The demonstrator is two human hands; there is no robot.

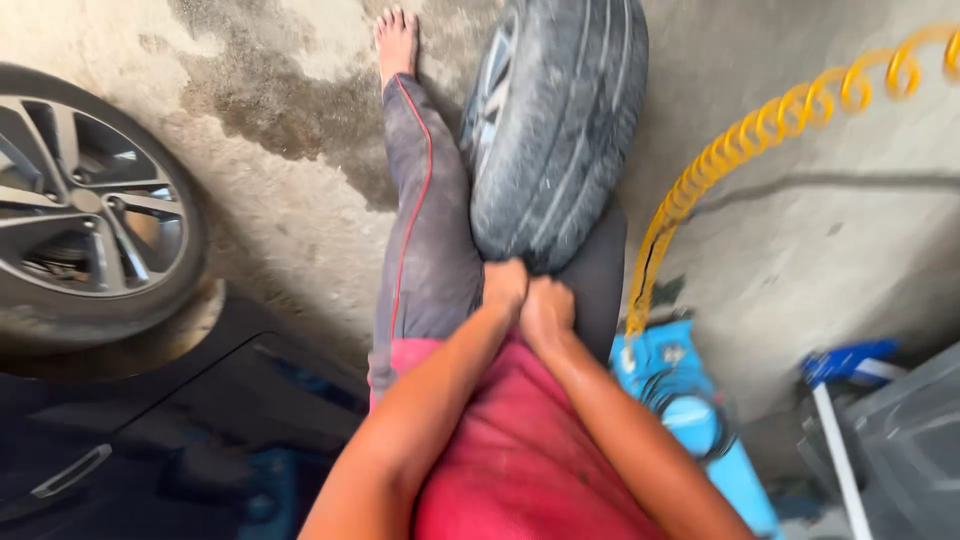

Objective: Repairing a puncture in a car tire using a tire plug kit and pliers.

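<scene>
Gripping the tyre (555, 120) at centre frame, we clamp left hand (503, 285) and right hand (546, 312), fingers curled tight on its lower edge, bracing it upright between our legs, yellow hose (760, 125) coiling upper right.

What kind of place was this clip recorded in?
Most likely a car tyre or repair workshop. Both hands, left hand and right hand, press on a loose tyre on a stained concrete floor, beside a dark car's alloy wheel and a coiled yellow air hose.
</scene>
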